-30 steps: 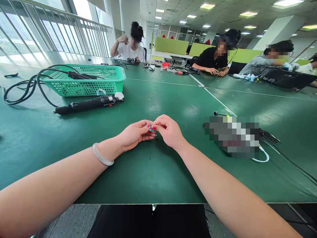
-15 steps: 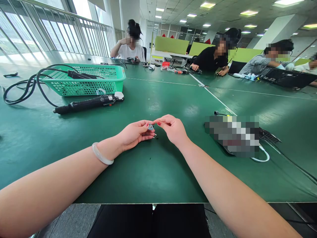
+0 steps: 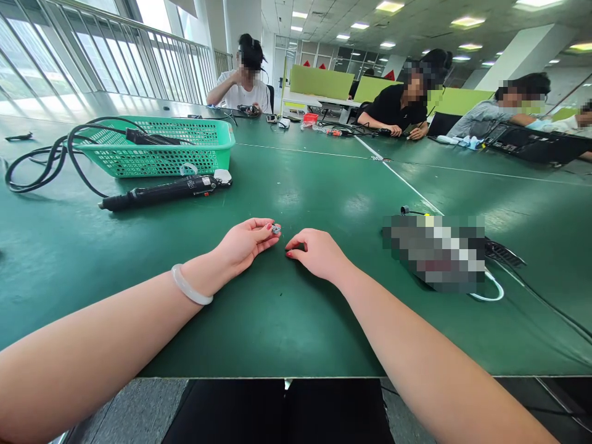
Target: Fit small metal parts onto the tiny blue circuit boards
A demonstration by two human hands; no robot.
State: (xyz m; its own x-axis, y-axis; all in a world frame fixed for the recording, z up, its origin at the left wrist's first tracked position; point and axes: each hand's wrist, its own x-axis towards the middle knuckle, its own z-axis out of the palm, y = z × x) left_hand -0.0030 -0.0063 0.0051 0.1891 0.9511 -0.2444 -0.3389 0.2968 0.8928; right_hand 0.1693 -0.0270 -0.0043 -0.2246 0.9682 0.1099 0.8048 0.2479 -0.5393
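Pinching the small metallic part (image 3: 276,229) between thumb and fingers, the left hand (image 3: 243,246) is located near frame center. The right hand (image 3: 319,253), fingers curled, is just beside it at the green table (image 3: 277,345); fingertip closure and contents cannot be determined.

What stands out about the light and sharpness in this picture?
Head view: pale glare on the green tabletop; washed-out windows behind the railing; bright ceiling lights; pixelated blocks hiding faces and the object at right; small part too tiny to read.
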